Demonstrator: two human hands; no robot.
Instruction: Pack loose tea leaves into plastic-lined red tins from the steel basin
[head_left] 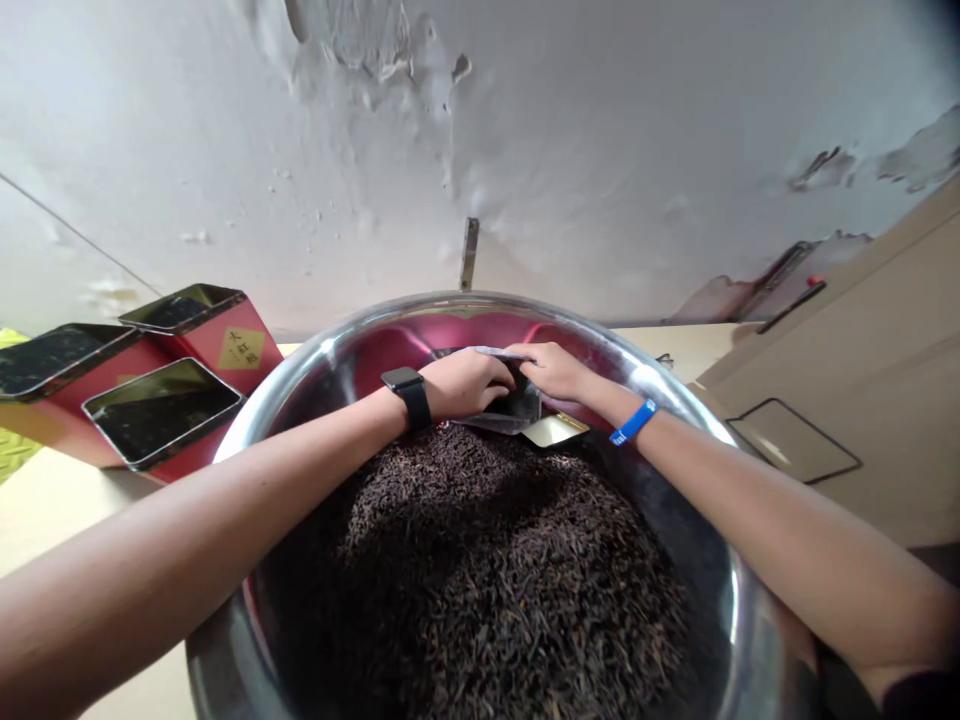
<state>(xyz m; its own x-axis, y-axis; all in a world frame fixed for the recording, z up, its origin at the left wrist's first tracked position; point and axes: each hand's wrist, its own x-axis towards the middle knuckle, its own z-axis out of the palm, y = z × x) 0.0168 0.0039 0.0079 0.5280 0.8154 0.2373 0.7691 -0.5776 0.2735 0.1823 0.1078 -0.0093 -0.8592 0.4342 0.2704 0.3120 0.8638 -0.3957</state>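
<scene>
A large shiny metal basin [274, 410] holds a heap of dark, dry tea leaves [517, 530]. Over the heap's far side lies a clear, greyish plastic bag [499, 422], its mouth facing me and its inside dark. My left hand [466, 383], with a black watch on the wrist, is closed on the bag's left edge, its fingers curled into the mouth. My right hand [553, 371], wearing a blue wristband, pinches the bag's upper right rim. Just below the bag's right corner, a pale, gold-edged piece [556, 429] rests by the leaves; its kind is unclear.
Red tins [217, 350] with dark, open-looking tops stand on the pale table [45, 510] left of the basin. Behind the basin is a peeling wall [360, 170]. A beige cabinet-like panel [862, 370] stands close on the right. Yellow material [15, 450] shows at the far left.
</scene>
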